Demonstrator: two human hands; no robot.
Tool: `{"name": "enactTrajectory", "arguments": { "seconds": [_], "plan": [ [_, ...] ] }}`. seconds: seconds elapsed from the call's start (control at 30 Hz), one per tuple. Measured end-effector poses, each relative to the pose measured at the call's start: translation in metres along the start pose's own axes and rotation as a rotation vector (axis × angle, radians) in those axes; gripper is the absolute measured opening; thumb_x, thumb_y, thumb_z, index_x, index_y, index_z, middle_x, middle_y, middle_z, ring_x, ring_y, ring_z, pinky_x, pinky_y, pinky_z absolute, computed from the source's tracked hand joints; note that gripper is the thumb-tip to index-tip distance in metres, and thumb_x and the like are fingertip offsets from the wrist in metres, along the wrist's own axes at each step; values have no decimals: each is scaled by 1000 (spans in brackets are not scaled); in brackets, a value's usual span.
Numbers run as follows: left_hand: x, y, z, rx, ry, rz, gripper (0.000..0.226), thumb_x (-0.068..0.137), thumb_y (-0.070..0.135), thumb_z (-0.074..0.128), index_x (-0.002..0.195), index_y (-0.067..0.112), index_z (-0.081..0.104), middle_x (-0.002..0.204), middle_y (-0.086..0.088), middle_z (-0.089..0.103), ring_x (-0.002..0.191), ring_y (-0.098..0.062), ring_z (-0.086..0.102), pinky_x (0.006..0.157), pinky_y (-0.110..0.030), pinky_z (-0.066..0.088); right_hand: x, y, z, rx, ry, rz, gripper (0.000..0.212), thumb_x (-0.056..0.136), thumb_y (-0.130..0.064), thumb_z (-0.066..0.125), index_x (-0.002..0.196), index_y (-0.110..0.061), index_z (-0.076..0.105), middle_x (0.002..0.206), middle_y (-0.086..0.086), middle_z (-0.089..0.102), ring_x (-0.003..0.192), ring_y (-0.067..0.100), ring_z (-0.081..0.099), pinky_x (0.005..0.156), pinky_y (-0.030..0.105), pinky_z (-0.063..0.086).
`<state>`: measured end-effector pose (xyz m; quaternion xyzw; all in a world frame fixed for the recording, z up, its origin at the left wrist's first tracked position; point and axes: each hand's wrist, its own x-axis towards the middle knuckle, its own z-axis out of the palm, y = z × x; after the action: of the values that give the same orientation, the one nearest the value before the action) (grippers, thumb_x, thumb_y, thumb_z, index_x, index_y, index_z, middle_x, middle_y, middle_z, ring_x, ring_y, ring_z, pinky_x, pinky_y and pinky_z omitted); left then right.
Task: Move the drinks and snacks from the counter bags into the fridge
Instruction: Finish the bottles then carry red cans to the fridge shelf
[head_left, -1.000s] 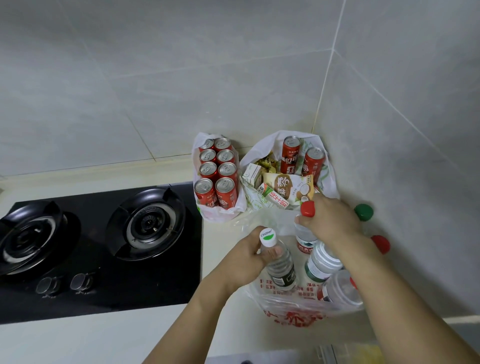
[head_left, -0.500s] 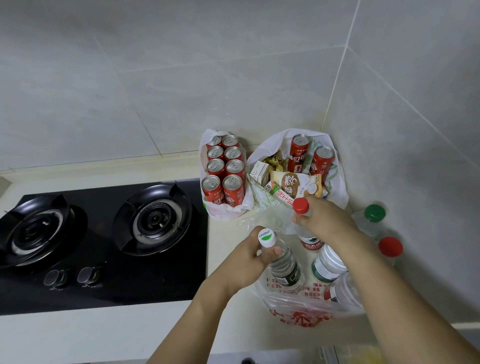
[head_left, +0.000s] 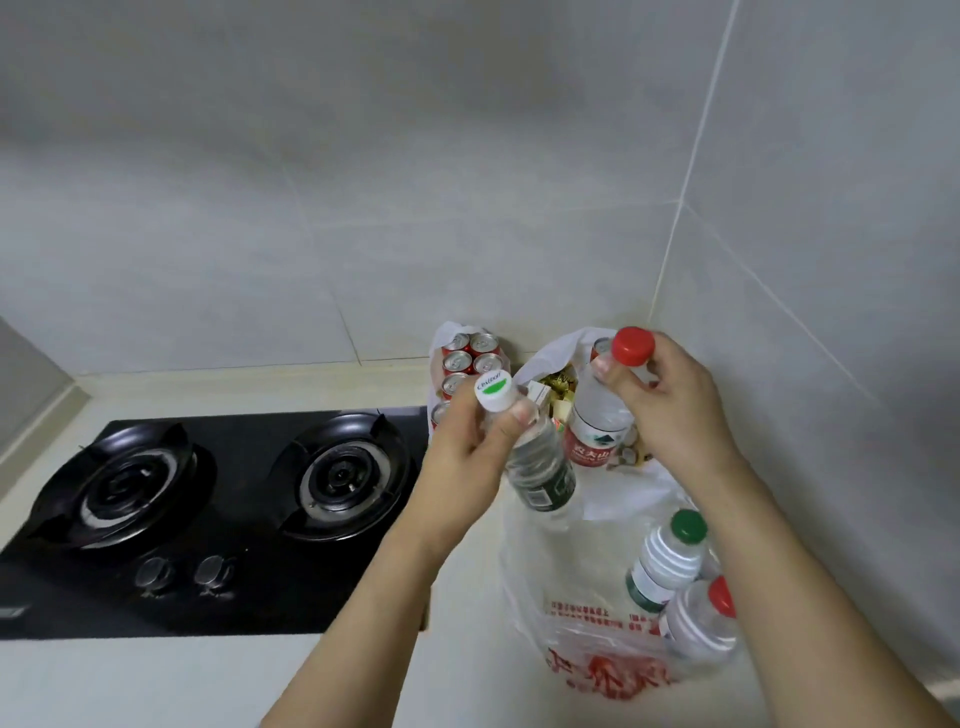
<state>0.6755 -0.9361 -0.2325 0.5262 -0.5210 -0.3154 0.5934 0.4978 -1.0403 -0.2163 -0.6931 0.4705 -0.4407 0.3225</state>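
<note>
Two water bottles are held above a clear plastic bag (head_left: 524, 582) on a pale counter (head_left: 156, 680). The left hand (head_left: 467, 462) grips the neck of a white-capped water bottle (head_left: 540, 467), tilted. The right hand (head_left: 670, 405) pinches the neck of a red-capped water bottle (head_left: 597, 415), upright. Two more bottles, one green-capped (head_left: 667, 558) and one red-capped (head_left: 701, 618), lie in the bag. Behind sit red cans (head_left: 470, 358) in a white bag and a bag of snacks (head_left: 556, 384). A black gas hob (head_left: 208, 519) lies left.

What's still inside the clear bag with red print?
The clear bag holds a green-capped bottle and a red-capped bottle. Anything beneath them is hidden by crumpled plastic.
</note>
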Motion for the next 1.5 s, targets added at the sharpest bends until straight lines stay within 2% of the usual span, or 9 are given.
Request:
{"name": "enactTrajectory", "arguments": {
  "seconds": [0.17, 0.33, 0.43, 0.53, 0.83, 1.0, 1.13, 1.33, 1.5],
  "plan": [
    [4, 74, -20, -28, 324, 183, 34, 96, 46, 55, 105, 13, 53, 97, -12, 65, 92, -24, 65, 83, -44, 54, 5, -60, 9, 211, 160, -183, 24, 91, -45, 63, 104, -25, 58, 100, -9, 66, 98, 12, 61, 89, 33, 49],
    [-11, 103, -49, 36, 588, 258, 29, 98, 43, 56, 97, 13, 57, 86, -8, 70, 81, -26, 68, 72, -34, 56, -2, -93, 41, 300, 231, -209, 28, 83, -57, 63, 78, -29, 59, 76, -18, 66, 71, 1, 62, 69, 18, 46],
    [-27, 101, -71, 102, 703, 232, 27, 93, 43, 61, 93, 16, 59, 80, -5, 69, 74, -23, 68, 68, -33, 56, -13, -100, 68, 328, 136, -185, 35, 80, -55, 63, 76, -19, 61, 72, -9, 68, 67, 8, 64, 66, 23, 49],
    [-45, 98, -97, 198, 764, 197, 16, 86, 38, 66, 84, 25, 57, 76, -2, 65, 69, -22, 64, 65, -36, 54, -25, -113, 93, 341, 55, -211, 36, 79, -53, 63, 73, -18, 59, 66, -13, 66, 58, 1, 60, 57, 12, 44],
    [-97, 104, -202, 366, 863, 154, 20, 80, 26, 63, 69, 28, 47, 60, 12, 53, 52, 0, 45, 50, -10, 36, -65, -184, 190, 370, -106, -297, 34, 78, -46, 65, 73, -13, 60, 65, -4, 65, 60, 9, 60, 59, 24, 47],
    [-132, 105, -253, 441, 972, 136, 18, 78, 28, 62, 71, 19, 47, 63, 2, 52, 56, -6, 46, 53, -19, 38, -91, -217, 242, 405, -256, -361, 29, 81, -44, 67, 70, -18, 59, 65, -13, 64, 58, 3, 58, 55, 9, 41],
    [-158, 110, -279, 479, 1090, 146, 16, 79, 24, 62, 70, 23, 49, 61, 6, 52, 56, -3, 46, 53, -15, 37, -109, -242, 278, 461, -356, -399, 30, 78, -49, 65, 69, -21, 58, 64, -12, 63, 58, 5, 57, 54, 12, 42],
    [-196, 122, -306, 587, 1256, 88, 12, 82, 22, 65, 80, 13, 57, 72, -2, 60, 69, -25, 59, 63, -40, 50, -136, -272, 327, 552, -544, -451, 29, 76, -50, 63, 68, -22, 58, 62, -13, 63, 56, 4, 57, 53, 10, 40],
    [-228, 133, -317, 660, 1394, 36, 10, 80, 21, 66, 77, 23, 57, 73, 2, 61, 64, -15, 59, 59, -23, 48, -164, -293, 356, 630, -696, -465, 27, 77, -50, 64, 67, -25, 59, 62, -15, 64, 55, 1, 57, 52, 7, 40]
  ]
}}
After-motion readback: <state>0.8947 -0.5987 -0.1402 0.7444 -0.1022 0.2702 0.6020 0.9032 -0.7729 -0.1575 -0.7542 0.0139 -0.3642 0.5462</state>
